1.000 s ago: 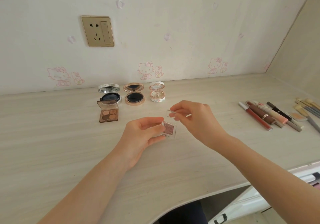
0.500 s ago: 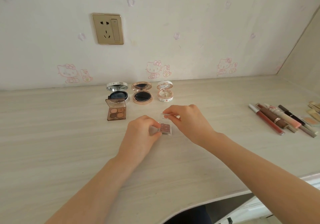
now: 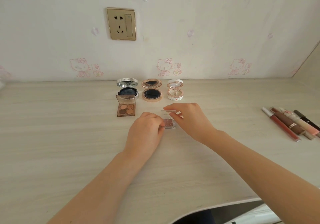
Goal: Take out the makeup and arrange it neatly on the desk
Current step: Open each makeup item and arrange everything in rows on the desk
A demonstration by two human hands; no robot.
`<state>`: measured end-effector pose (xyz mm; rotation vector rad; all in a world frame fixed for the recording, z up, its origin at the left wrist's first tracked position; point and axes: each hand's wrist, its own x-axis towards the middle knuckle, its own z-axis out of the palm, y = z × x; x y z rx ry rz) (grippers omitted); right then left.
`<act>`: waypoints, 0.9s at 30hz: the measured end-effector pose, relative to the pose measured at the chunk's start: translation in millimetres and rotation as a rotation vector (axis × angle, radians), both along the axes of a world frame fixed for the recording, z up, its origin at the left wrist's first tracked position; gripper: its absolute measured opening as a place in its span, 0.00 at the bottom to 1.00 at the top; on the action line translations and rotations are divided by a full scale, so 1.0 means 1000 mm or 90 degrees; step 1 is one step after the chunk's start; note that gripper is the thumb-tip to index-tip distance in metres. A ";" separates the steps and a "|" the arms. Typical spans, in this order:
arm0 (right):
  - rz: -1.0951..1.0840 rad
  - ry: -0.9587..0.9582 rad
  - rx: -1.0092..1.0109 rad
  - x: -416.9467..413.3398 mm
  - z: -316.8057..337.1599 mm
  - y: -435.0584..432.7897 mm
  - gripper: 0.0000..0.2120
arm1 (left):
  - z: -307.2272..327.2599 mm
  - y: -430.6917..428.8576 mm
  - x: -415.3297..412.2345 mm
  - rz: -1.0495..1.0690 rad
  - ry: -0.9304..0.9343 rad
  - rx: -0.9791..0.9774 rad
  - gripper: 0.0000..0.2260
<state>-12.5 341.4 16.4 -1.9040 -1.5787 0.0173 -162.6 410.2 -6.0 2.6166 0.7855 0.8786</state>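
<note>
Clear eyeshadow case (image 3: 169,123) sits well inside the desk (image 3: 225,200) edge, left grip (image 3: 145,131) pinching base, right grip (image 3: 191,119) lid.

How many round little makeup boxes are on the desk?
3, in a row by the wall: a silver compact on the left, behind the square eyeshadow palette, a rose-gold compact in the middle, and a white compact on the right. All stand open; none seems hidden.

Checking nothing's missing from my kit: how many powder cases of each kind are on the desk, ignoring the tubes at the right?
Round compacts: 3 (silver compact, rose-gold compact, white compact)
Four-pan eyeshadow palette: 1
Single eyeshadow case: 1
Total: 5
</note>
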 end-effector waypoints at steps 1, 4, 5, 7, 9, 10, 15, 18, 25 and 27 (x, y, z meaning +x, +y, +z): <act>-0.011 0.022 -0.002 0.002 -0.001 0.001 0.12 | 0.000 0.000 0.000 0.007 0.000 -0.001 0.04; -0.035 0.079 -0.009 0.007 -0.006 0.004 0.10 | 0.001 0.003 -0.001 0.031 -0.003 0.007 0.04; -0.038 0.092 -0.010 0.009 -0.007 0.006 0.09 | 0.002 0.004 -0.001 0.037 -0.002 0.011 0.04; -0.039 0.102 -0.014 0.010 -0.009 0.011 0.07 | 0.002 0.007 -0.002 0.046 0.013 0.016 0.04; -0.038 0.102 -0.019 0.011 -0.009 0.019 0.07 | 0.002 0.010 -0.002 0.055 0.028 0.024 0.04; -0.039 0.105 -0.019 0.011 -0.009 0.024 0.06 | 0.003 0.012 -0.001 0.059 0.032 0.027 0.05; -0.043 0.118 -0.028 0.012 -0.006 0.045 0.06 | 0.007 0.028 0.000 0.067 0.060 0.039 0.04; -0.038 0.113 -0.029 0.012 -0.006 0.055 0.05 | 0.008 0.038 -0.001 0.080 0.062 0.048 0.04; -0.027 0.099 -0.025 0.012 -0.008 0.074 0.06 | 0.007 0.051 0.001 0.100 0.081 0.045 0.06; -0.023 0.100 -0.029 0.013 -0.007 0.074 0.07 | 0.007 0.051 0.001 0.106 0.079 0.030 0.06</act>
